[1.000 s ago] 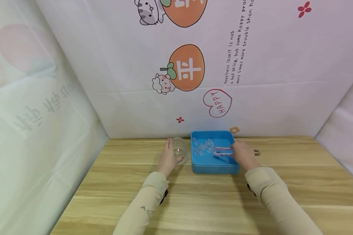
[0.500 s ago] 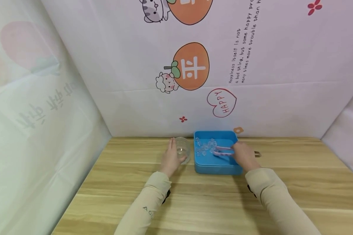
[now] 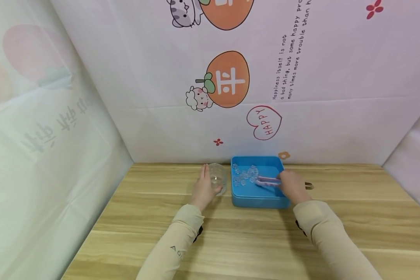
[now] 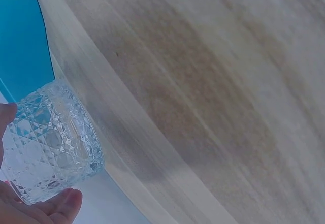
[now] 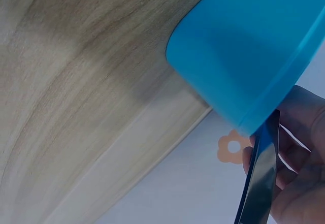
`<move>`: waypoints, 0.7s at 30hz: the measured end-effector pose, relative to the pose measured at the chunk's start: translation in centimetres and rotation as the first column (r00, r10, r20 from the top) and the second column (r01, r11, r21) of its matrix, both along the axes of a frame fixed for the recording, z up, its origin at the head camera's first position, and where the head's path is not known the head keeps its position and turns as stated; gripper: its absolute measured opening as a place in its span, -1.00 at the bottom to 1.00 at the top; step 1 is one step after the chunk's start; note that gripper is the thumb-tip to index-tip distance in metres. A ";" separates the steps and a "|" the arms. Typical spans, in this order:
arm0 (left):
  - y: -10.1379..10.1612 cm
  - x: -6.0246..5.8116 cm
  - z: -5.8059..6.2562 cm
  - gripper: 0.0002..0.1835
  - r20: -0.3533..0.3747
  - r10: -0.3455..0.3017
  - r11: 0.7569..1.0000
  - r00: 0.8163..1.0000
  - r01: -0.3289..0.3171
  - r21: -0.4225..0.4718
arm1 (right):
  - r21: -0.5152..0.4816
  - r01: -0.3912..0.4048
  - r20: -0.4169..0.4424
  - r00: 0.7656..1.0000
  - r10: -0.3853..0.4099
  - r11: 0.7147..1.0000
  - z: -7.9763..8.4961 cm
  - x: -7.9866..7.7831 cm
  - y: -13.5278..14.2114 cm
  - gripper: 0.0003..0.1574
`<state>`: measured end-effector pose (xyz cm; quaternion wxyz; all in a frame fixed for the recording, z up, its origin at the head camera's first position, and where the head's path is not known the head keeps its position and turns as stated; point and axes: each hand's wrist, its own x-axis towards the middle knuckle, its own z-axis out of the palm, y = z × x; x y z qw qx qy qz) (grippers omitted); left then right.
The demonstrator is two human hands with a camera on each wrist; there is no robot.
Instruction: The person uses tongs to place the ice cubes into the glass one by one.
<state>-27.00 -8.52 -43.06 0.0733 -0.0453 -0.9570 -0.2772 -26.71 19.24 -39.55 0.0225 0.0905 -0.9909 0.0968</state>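
My left hand [image 3: 203,189] holds a clear glass [image 3: 217,181] upright on the table. In the left wrist view, thumb and fingers lie on opposite sides of the glass's diamond-cut wall [image 4: 56,137]. My right hand [image 3: 293,186] grips a pair of tongs [image 3: 268,181] over the right side of a blue box [image 3: 259,202]. The tongs' pinkish tips reach into the box beside a cluster of clear ice-like cubes [image 3: 245,175]; whether a cube sits between the tips is too small to tell. In the right wrist view, the metal tongs' bent end [image 5: 260,183] sticks out past the fingers.
The wood-grain table [image 3: 231,241] runs back to a white printed cloth [image 3: 161,128], close behind the glass and the box. Another cloth [image 3: 56,163] hangs along the left side. Glass and box stand side by side with a narrow gap.
The tongs' arms have come closer together, and my right hand has shifted slightly right. The head view has swung a little. My left hand stays at the glass.
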 end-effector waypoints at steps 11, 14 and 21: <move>0.2 0.0 0.0 0.03 -0.001 -0.001 1.000 1.000 0.001 -0.014 | -0.015 -0.024 -0.021 0.999 0.024 1.000 -0.3 0.0 0.5 -0.76; 0.3 0.0 0.0 0.03 -0.003 -0.002 1.000 1.000 0.002 -0.011 | -0.015 -0.025 -0.027 0.999 0.025 1.000 -0.2 0.1 0.7 -0.75; 0.4 0.1 0.1 0.03 0.010 0.009 1.000 1.000 -0.009 -0.028 | -0.046 -0.019 -0.030 0.999 0.018 0.999 0.2 0.3 1.3 -0.77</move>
